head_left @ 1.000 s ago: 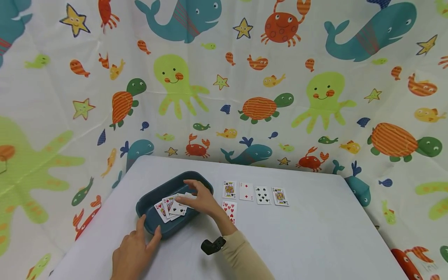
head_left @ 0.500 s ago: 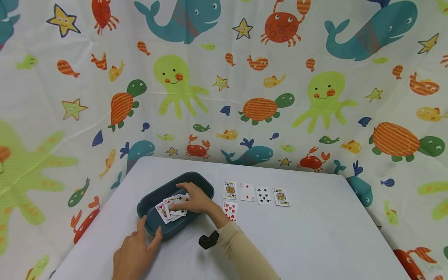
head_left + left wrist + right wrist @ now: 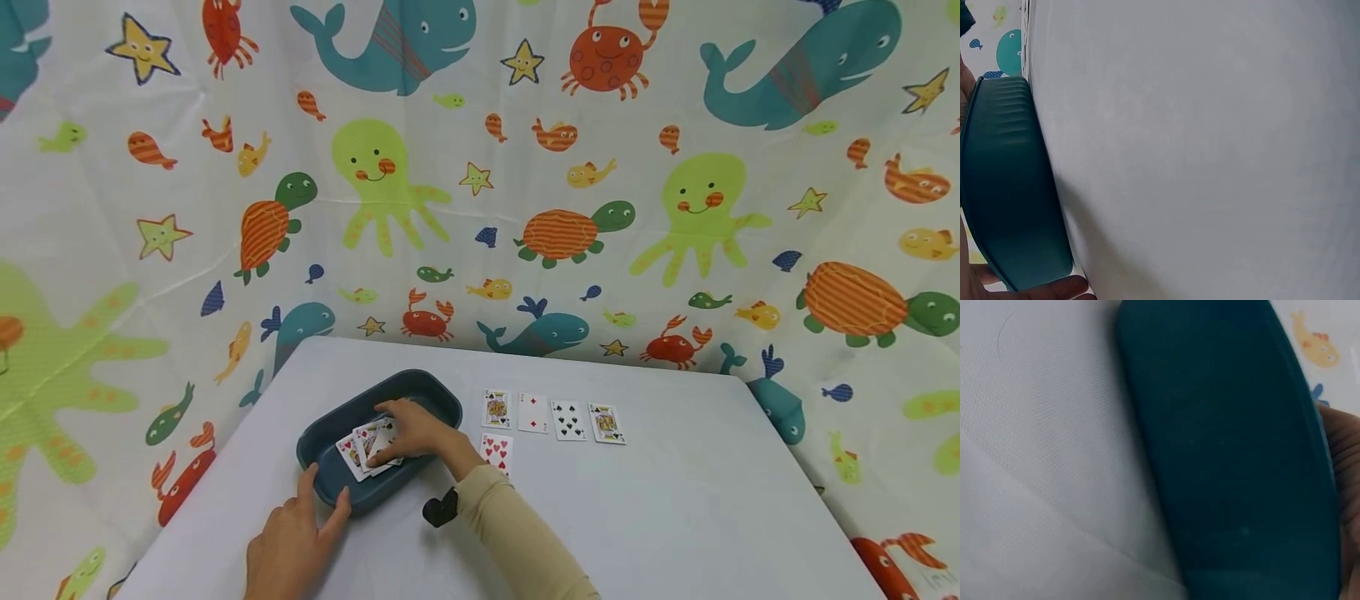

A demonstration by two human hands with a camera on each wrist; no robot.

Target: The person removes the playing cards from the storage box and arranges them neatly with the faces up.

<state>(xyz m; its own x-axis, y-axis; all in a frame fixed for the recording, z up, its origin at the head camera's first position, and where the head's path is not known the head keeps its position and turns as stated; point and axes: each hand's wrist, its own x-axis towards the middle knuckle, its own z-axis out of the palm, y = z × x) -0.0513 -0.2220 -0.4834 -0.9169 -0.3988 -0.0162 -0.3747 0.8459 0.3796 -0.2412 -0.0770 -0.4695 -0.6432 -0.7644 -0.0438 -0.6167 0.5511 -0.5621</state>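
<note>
Inside the dark teal tray lies an overlapping pile of face-up playing cards, heart cards showing at its left side. My right hand reaches over the tray's front wall, thumb and index finger spread apart over the pile, covering part of it. My left hand holds the tray's near left corner, index finger at the left end and thumb along the front. In the left wrist view, its fingers lie against the tray's end wall. The right wrist view shows the tray's outer wall, with the right hand beyond its rim.
Right of the tray, a row of face-up cards lies on the white table: a king, a two of diamonds, a spade card and another face card. A heart card lies below the king. A sea-animal curtain hangs behind.
My right hand has moved left and down within the tray, closer over the card pile. The left hand keeps its place on the tray corner. The cards on the table stay put.
</note>
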